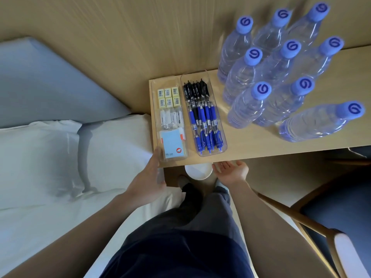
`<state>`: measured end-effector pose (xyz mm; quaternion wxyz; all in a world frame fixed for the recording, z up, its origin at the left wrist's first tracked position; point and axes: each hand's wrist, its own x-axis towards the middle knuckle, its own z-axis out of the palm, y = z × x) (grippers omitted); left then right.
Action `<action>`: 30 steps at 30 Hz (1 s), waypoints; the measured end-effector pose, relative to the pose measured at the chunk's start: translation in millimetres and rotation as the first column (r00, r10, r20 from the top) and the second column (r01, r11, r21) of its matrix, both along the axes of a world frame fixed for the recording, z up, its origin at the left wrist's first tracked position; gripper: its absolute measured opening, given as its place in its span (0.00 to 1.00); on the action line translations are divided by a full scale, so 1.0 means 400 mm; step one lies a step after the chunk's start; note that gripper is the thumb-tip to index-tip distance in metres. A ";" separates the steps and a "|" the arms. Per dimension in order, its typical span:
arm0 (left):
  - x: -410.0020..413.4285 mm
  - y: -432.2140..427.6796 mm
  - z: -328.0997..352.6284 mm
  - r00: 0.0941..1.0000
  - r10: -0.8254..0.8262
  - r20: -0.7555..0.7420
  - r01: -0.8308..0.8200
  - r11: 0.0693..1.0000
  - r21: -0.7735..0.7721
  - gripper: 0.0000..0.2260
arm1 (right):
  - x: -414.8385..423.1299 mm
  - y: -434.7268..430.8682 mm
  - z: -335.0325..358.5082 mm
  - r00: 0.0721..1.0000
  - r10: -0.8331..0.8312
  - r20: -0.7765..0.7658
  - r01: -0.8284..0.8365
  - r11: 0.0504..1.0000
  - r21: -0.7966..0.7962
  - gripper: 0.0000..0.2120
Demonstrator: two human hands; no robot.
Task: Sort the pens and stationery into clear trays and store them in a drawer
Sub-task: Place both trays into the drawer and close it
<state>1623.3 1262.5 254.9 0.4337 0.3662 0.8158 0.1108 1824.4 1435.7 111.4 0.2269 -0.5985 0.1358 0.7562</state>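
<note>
Two clear trays lie side by side at the left end of the wooden desk (261, 145). The left tray (155, 121) holds yellow erasers (168, 97), small white packets (172, 118) and a blue sticky-note pad (172, 144). The right tray (224, 141) holds black pens (195, 91) and blue pens (206, 127). My left hand (149, 177) rests at the desk's front left corner, fingertips touching the left tray's near end. My right hand (232, 170) is palm up, fingers apart, just under the desk's front edge, below the pen tray.
Several water bottles (281, 77) with blue caps stand on the desk right of the trays. A white bin (198, 170) sits on the floor under the desk edge. A bed with white pillows (60, 157) is on the left, a blue-seated chair (341, 207) on the right.
</note>
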 end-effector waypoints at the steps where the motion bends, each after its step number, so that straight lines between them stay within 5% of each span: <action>1: 0.004 0.001 -0.002 1.000 0.003 -0.007 -0.003 1.000 -0.006 0.47 | 0.001 0.000 0.002 1.000 0.004 0.001 -0.004 1.000 0.000 0.25; 9: 0.024 0.009 -0.005 0.997 0.037 -0.069 -0.040 0.998 -0.045 0.46 | 0.042 -0.049 -0.006 0.985 0.066 0.162 -0.066 0.998 0.000 0.18; 12: 0.050 0.016 -0.014 0.985 0.153 -0.079 -0.154 0.988 -0.017 0.43 | 0.096 -0.096 0.010 0.936 0.274 0.222 -0.279 0.960 -0.008 0.15; 13: 0.064 0.020 -0.018 0.976 0.204 -0.075 -0.204 0.979 0.005 0.41 | 0.115 -0.111 0.019 0.847 0.461 0.265 -0.471 0.882 -0.027 0.15; 15: 0.102 0.031 -0.025 0.955 0.269 -0.122 -0.255 0.959 0.120 0.34 | 0.150 -0.137 0.043 0.441 0.821 0.363 -0.867 0.494 -0.065 0.13; 16: 0.123 0.033 -0.033 0.941 0.295 -0.163 -0.267 0.948 0.173 0.32 | 0.166 -0.147 0.058 0.216 0.885 0.413 -0.962 0.264 -0.064 0.12; 18: 0.158 0.028 -0.059 0.869 0.472 -0.147 -0.449 0.879 0.161 0.36 | 0.188 -0.157 0.107 -0.009 0.904 0.427 -1.000 -0.010 0.001 0.10; 20: 0.181 0.017 -0.096 0.746 0.665 -0.050 -0.665 0.747 0.017 0.44 | 0.200 -0.149 0.170 -0.125 0.879 0.460 -0.980 -0.182 0.081 0.12; 25: 0.212 0.006 -0.144 0.674 0.735 0.076 -0.721 0.676 -0.151 0.38 | 0.183 -0.059 0.313 -0.303 0.624 0.720 -0.871 -0.488 0.056 0.13; 27: 0.209 0.001 -0.142 0.662 0.741 0.113 -0.720 0.671 -0.179 0.32 | 0.163 -0.017 0.347 -0.325 0.490 0.809 -0.809 -0.587 0.030 0.10; 30: 0.204 -0.015 -0.139 0.680 0.723 0.124 -0.689 0.688 -0.227 0.26 | 0.120 0.032 0.387 -0.254 0.390 0.885 -0.789 -0.613 0.044 0.07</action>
